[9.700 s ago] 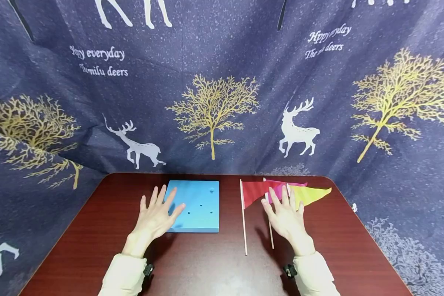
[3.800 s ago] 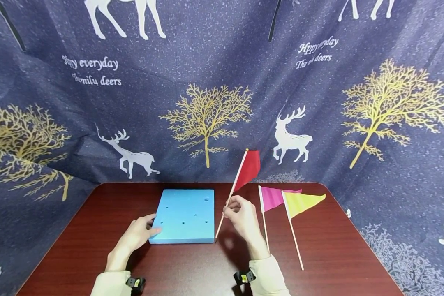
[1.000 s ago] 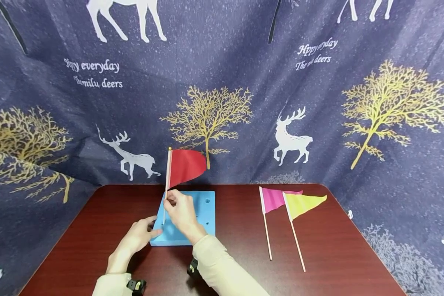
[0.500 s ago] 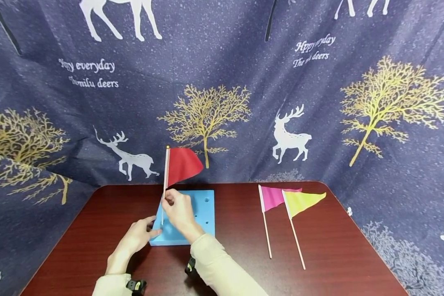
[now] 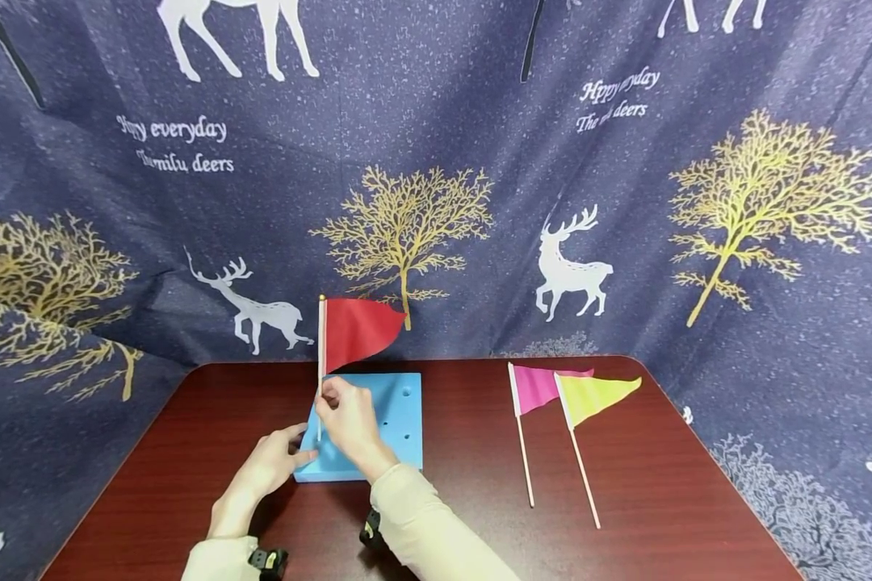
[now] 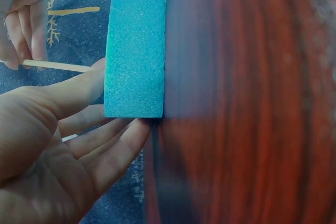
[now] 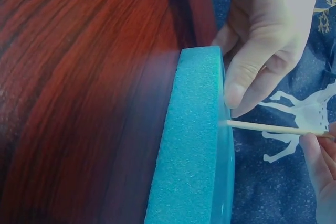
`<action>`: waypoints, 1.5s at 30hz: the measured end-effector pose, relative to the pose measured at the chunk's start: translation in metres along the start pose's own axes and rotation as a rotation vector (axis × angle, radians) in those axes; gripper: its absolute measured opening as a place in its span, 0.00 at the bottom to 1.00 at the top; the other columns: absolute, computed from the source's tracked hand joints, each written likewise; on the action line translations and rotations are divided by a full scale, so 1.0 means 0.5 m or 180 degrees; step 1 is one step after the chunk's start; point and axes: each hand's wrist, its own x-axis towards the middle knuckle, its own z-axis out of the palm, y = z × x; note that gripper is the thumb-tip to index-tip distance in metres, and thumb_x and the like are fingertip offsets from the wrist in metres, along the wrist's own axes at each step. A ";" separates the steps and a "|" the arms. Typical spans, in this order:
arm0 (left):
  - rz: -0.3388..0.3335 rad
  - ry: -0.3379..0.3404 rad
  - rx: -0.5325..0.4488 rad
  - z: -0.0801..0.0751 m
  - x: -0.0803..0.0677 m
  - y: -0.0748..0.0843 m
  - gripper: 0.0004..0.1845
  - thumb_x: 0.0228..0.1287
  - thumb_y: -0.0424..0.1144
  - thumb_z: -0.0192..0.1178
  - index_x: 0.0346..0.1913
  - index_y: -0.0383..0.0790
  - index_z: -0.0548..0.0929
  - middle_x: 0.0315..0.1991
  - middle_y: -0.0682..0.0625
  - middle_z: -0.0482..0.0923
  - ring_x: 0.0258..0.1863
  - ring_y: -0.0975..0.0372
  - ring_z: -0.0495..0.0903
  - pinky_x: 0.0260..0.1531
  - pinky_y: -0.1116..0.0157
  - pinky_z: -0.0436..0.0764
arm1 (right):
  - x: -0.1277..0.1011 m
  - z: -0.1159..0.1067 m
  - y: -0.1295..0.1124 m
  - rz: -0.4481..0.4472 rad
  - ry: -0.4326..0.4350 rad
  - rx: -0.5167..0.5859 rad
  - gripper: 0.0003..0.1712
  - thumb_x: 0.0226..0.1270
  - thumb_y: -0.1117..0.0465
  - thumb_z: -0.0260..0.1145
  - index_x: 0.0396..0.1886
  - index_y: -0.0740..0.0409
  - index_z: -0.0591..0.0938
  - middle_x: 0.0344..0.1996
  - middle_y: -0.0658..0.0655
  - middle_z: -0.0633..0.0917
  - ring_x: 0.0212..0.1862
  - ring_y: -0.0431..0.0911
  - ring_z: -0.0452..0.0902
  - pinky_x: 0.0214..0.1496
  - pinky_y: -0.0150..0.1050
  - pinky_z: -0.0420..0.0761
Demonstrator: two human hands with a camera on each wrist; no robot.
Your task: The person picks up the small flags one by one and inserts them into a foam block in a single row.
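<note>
A red pennant flag (image 5: 359,332) stands nearly upright over the near-left part of a blue foam block (image 5: 403,453) with small holes. My right hand (image 5: 350,418) pinches its thin wooden stick between thumb and fingers. The stick's lower end meets the block's top near a hole; how deep it sits I cannot tell. My left hand (image 5: 265,461) holds the block's near-left side, thumb over the top edge and fingers along the side, as the left wrist view shows on the foam (image 6: 135,51). In the right wrist view the pale stick (image 7: 273,128) reaches the block's top face.
A magenta pennant flag (image 5: 534,390) and a yellow pennant flag (image 5: 594,397) lie on the right of the dark red wooden table (image 5: 472,484), the yellow one partly over the magenta. A blue cloth (image 5: 436,105) printed with deer and trees hangs behind.
The red flag, flat on the table at first, was picked up by my right hand and carried left over the block. Lately it has sunk slightly and become more upright. My left hand stays put.
</note>
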 end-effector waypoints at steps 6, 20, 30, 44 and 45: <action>-0.0008 -0.0006 -0.0015 -0.001 0.001 -0.002 0.30 0.60 0.37 0.69 0.62 0.25 0.73 0.48 0.39 0.81 0.38 0.55 0.83 0.37 0.58 0.81 | -0.001 0.004 -0.003 0.0035 -0.0013 -0.0091 0.04 0.64 0.64 0.68 0.37 0.54 0.86 0.31 0.46 0.87 0.31 0.30 0.78 0.34 0.20 0.74; 0.0039 0.0032 0.0007 -0.004 -0.002 0.001 0.29 0.59 0.36 0.69 0.62 0.26 0.75 0.47 0.40 0.82 0.37 0.56 0.82 0.36 0.59 0.81 | -0.006 0.016 0.008 0.0051 -0.0176 0.0054 0.03 0.67 0.63 0.66 0.37 0.54 0.85 0.29 0.45 0.85 0.27 0.28 0.74 0.30 0.21 0.73; 0.0084 0.0044 0.0013 -0.003 -0.004 0.001 0.28 0.59 0.35 0.69 0.60 0.26 0.76 0.45 0.41 0.83 0.36 0.57 0.82 0.35 0.59 0.80 | -0.007 0.024 0.011 0.0011 -0.0107 0.0016 0.03 0.66 0.63 0.67 0.36 0.54 0.86 0.30 0.46 0.86 0.30 0.29 0.77 0.32 0.21 0.74; 0.0011 0.0027 0.0006 -0.001 -0.001 0.001 0.28 0.60 0.36 0.69 0.61 0.27 0.76 0.45 0.41 0.82 0.36 0.56 0.82 0.35 0.58 0.81 | 0.006 0.027 0.011 0.0163 -0.0153 -0.0063 0.04 0.66 0.62 0.68 0.38 0.53 0.88 0.30 0.44 0.87 0.28 0.29 0.76 0.30 0.21 0.73; 0.0025 0.0025 0.0003 -0.001 -0.001 0.000 0.28 0.60 0.36 0.69 0.61 0.27 0.76 0.45 0.41 0.82 0.36 0.56 0.82 0.35 0.58 0.81 | 0.005 0.027 0.011 0.0166 -0.0160 -0.0037 0.04 0.67 0.62 0.68 0.38 0.53 0.88 0.30 0.44 0.86 0.28 0.29 0.76 0.30 0.22 0.74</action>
